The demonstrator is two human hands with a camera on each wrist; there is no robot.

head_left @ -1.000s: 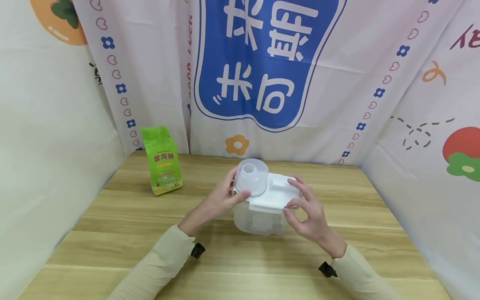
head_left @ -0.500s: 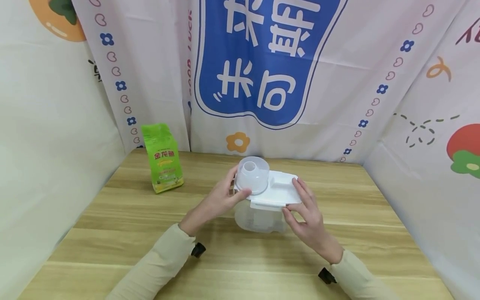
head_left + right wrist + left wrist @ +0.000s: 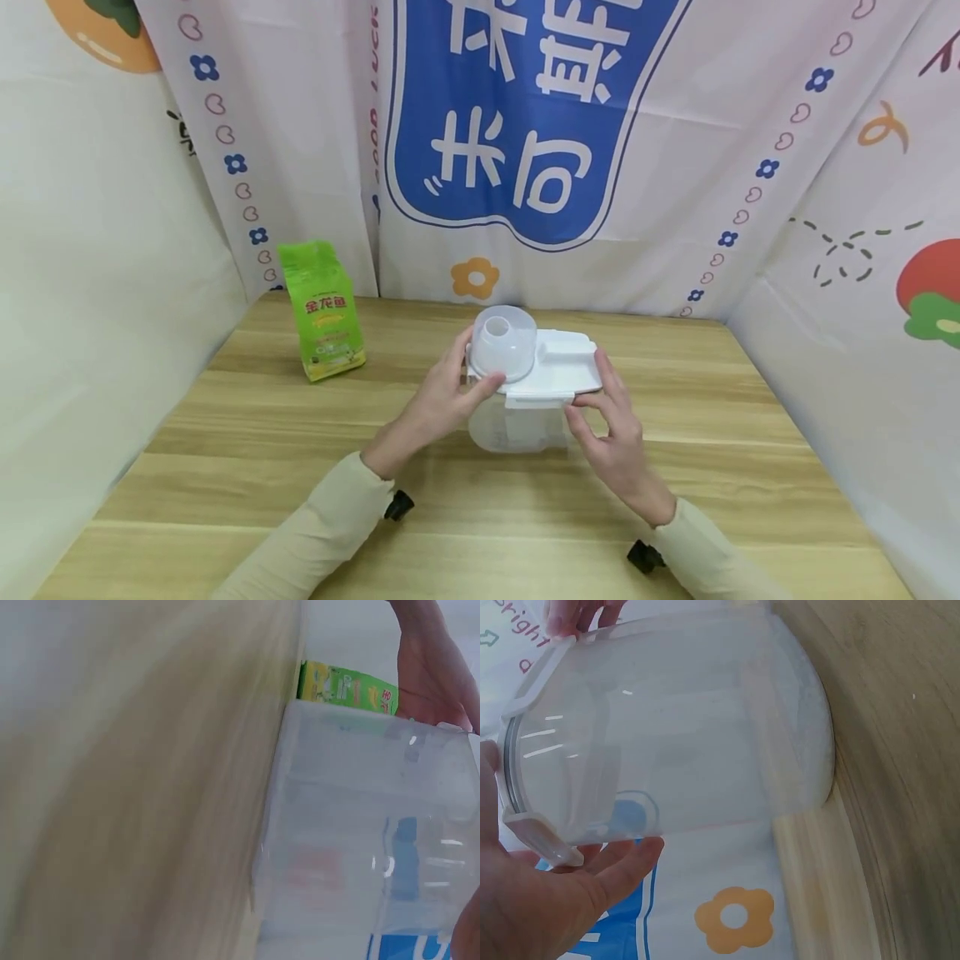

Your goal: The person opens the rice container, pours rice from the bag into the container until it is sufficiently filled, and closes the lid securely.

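A clear plastic storage container [image 3: 517, 425] with a white lid [image 3: 558, 375] stands upright on the table. On the lid's left part sits a clear measuring cup [image 3: 504, 343]. My left hand [image 3: 435, 408] grips the lid's left end, thumb by the cup's base and fingers behind it; in the left wrist view this hand [image 3: 555, 900] lies round a white side clip [image 3: 544, 840]. With thumb and index finger, my right hand [image 3: 618, 433] pinches the right end of the front clip [image 3: 538, 401], another finger resting along the lid's right edge. Through the walls nothing shows inside.
A green printed bag [image 3: 324, 312] stands upright at the back left of the wooden table [image 3: 450, 533]. Printed cloth [image 3: 675, 167] hangs behind the table's back edge and along both sides.
The right fingers, raised over the lid's right part one second ago, now lie at its right edge. The left hand keeps its hold. The whole scene sits slightly higher in the head view.
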